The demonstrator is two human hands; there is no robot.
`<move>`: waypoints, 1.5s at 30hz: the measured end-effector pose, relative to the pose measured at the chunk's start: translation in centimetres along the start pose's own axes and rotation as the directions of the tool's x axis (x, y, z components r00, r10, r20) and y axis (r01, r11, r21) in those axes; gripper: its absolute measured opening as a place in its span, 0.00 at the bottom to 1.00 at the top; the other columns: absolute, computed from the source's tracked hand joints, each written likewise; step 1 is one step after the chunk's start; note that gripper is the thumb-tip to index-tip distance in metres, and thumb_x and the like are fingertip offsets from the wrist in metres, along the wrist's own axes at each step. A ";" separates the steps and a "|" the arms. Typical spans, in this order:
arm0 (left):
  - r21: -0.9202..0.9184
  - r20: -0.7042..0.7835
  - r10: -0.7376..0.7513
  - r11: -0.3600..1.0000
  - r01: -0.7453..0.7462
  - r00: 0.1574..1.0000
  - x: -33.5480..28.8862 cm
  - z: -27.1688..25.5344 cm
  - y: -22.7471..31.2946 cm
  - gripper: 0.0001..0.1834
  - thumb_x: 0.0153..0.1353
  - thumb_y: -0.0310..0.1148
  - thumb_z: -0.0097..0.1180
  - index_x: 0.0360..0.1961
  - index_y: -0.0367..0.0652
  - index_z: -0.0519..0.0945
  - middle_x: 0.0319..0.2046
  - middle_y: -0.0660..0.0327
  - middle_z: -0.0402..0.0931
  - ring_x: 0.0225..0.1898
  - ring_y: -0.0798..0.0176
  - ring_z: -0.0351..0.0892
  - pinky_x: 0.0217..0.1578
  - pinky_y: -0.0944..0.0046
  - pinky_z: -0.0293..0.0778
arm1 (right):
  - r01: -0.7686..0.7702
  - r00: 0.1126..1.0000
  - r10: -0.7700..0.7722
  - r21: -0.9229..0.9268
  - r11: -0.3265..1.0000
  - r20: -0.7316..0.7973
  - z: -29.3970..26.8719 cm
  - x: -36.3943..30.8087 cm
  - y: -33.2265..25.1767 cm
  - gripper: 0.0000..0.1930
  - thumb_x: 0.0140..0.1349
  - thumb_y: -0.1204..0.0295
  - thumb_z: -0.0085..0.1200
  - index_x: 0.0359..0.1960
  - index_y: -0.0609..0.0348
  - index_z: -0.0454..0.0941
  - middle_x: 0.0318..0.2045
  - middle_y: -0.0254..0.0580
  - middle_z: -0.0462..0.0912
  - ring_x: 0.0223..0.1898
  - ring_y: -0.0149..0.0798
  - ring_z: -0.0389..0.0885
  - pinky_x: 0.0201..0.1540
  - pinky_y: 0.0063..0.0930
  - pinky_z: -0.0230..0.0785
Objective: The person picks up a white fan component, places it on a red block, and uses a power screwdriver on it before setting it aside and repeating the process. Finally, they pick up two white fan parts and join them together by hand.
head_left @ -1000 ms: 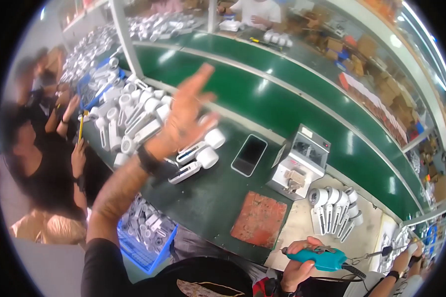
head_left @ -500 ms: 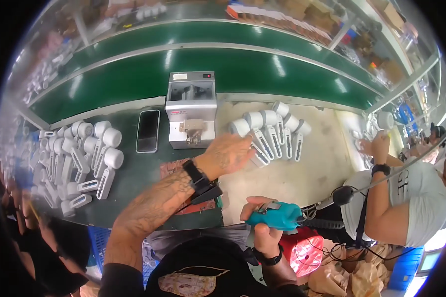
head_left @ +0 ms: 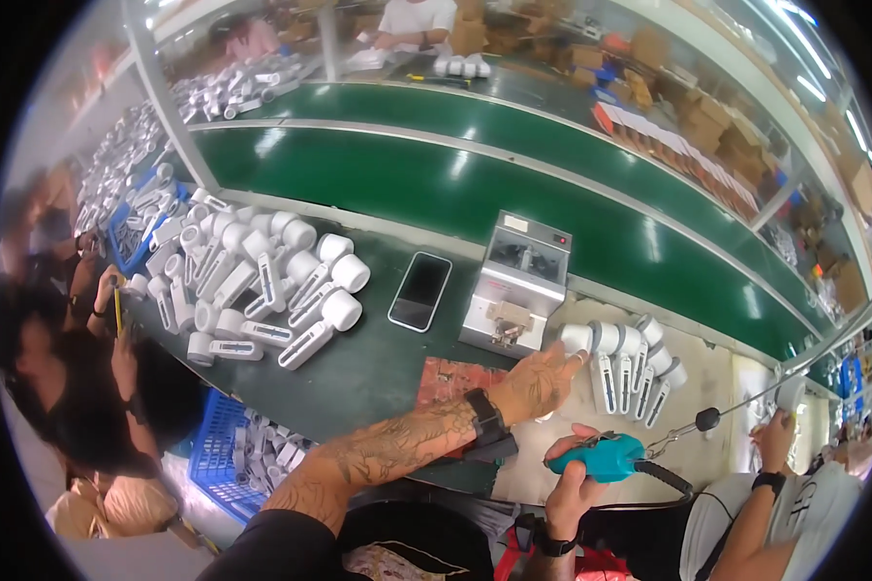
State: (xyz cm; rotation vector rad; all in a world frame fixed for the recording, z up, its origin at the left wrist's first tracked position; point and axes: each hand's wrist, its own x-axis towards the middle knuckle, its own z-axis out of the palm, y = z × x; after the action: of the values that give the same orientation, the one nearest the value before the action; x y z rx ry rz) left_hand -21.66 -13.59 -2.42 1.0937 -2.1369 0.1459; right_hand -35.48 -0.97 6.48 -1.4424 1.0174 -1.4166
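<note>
My right hand [head_left: 572, 499] is wrapped round a teal electric screwdriver [head_left: 606, 457], which lies nearly level and hangs on a coiled cord. My left hand [head_left: 538, 385] reaches across to the near left end of a row of white handheld units [head_left: 622, 339] with drum-shaped heads and slotted handles. Its fingers curl at the head of the leftmost unit [head_left: 576, 337], whose handle the hand mostly covers. A small white piece [head_left: 545, 417] shows under the palm. Just beyond this hand stands a silver box-shaped screw feeder [head_left: 515, 281].
More white units [head_left: 262, 261] are piled at left. A phone [head_left: 421, 290] lies beside the feeder. A red mat [head_left: 451, 380] is under my forearm. Below the table edge sits a blue basket [head_left: 213, 450]. Co-workers sit on both sides; the right one's hand [head_left: 773, 441] is near.
My view has swung left, bringing the basket and larger pile into sight. My left hand stays at the row's end, covering more of the unit. The right still holds the screwdriver.
</note>
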 end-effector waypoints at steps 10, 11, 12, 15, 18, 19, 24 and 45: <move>-0.472 0.196 -0.360 0.781 0.409 0.912 -1.8 -16.8 3.7 0.23 0.63 0.28 0.57 0.59 0.41 0.67 0.49 0.47 0.72 0.40 0.50 0.81 0.38 0.57 0.78 | 0.060 0.993 -0.059 0.003 0.998 -0.103 0.2 -0.4 0.3 0.40 0.62 0.41 0.56 0.57 0.69 0.65 0.29 0.41 0.78 0.29 0.33 0.76 0.31 0.23 0.69; -0.552 0.329 -0.460 0.615 0.563 0.825 -3.0 -17.4 3.4 0.23 0.63 0.29 0.58 0.59 0.41 0.67 0.46 0.50 0.73 0.37 0.53 0.81 0.37 0.57 0.77 | 0.022 0.994 -0.024 -0.025 0.999 -0.105 0.2 -0.4 0.1 0.40 0.62 0.41 0.56 0.58 0.69 0.64 0.30 0.41 0.78 0.31 0.33 0.75 0.34 0.23 0.67; -0.593 0.465 -0.520 0.418 0.688 0.717 -4.0 -18.0 3.2 0.23 0.64 0.30 0.58 0.59 0.42 0.67 0.43 0.53 0.74 0.34 0.56 0.80 0.37 0.58 0.76 | -0.013 0.994 0.007 -0.052 0.999 -0.110 0.3 -0.4 -0.1 0.40 0.62 0.41 0.56 0.58 0.69 0.64 0.31 0.41 0.79 0.33 0.33 0.74 0.36 0.24 0.66; -0.653 0.393 -0.612 0.339 0.677 0.686 -7.2 -17.2 3.9 0.23 0.67 0.31 0.59 0.59 0.41 0.67 0.40 0.58 0.76 0.35 0.69 0.79 0.37 0.66 0.77 | -0.015 0.994 0.007 -0.069 0.997 -0.107 0.7 0.5 0.1 0.36 0.64 0.49 0.57 0.60 0.69 0.63 0.35 0.44 0.79 0.35 0.33 0.74 0.38 0.25 0.67; -0.670 0.407 -0.682 0.230 0.706 0.608 -9.1 -17.5 4.5 0.22 0.67 0.30 0.59 0.59 0.40 0.67 0.42 0.56 0.75 0.37 0.68 0.79 0.38 0.66 0.77 | -0.014 0.991 -0.002 -0.120 0.993 -0.132 2.2 1.5 -0.4 0.33 0.67 0.56 0.55 0.64 0.68 0.61 0.41 0.45 0.77 0.40 0.35 0.76 0.40 0.26 0.71; -0.698 0.390 -0.710 0.188 0.691 0.586 -9.8 -17.6 4.8 0.22 0.67 0.30 0.59 0.59 0.40 0.67 0.42 0.55 0.75 0.38 0.68 0.79 0.38 0.66 0.77 | -0.006 0.996 -0.004 -0.106 0.994 -0.091 2.2 1.7 0.2 0.32 0.68 0.60 0.54 0.66 0.68 0.60 0.48 0.47 0.77 0.47 0.38 0.75 0.47 0.30 0.71; -0.709 0.355 -0.722 0.205 0.674 0.593 -10.5 -16.8 5.6 0.25 0.66 0.32 0.60 0.60 0.41 0.65 0.46 0.52 0.73 0.39 0.63 0.80 0.40 0.64 0.78 | 0.171 0.937 -0.252 -0.314 0.934 -0.240 1.1 0.4 1.8 0.29 0.68 0.67 0.54 0.66 0.68 0.62 0.58 0.56 0.74 0.58 0.50 0.73 0.60 0.42 0.66; -0.815 0.558 -0.679 -0.340 0.470 0.477 -11.0 -13.9 9.7 0.28 0.75 0.45 0.43 0.66 0.34 0.65 0.58 0.56 0.71 0.63 0.62 0.67 0.65 0.61 0.61 | 0.322 0.921 -0.082 -0.627 0.709 0.381 7.0 -3.0 -2.5 0.26 0.68 0.62 0.54 0.60 0.68 0.70 0.53 0.60 0.76 0.54 0.56 0.75 0.59 0.46 0.66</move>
State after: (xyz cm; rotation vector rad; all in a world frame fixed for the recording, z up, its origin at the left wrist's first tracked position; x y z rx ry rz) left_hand -17.10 5.36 2.76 0.9918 -0.6198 -1.5208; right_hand -28.57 2.83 7.97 -2.3120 1.2499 -0.9010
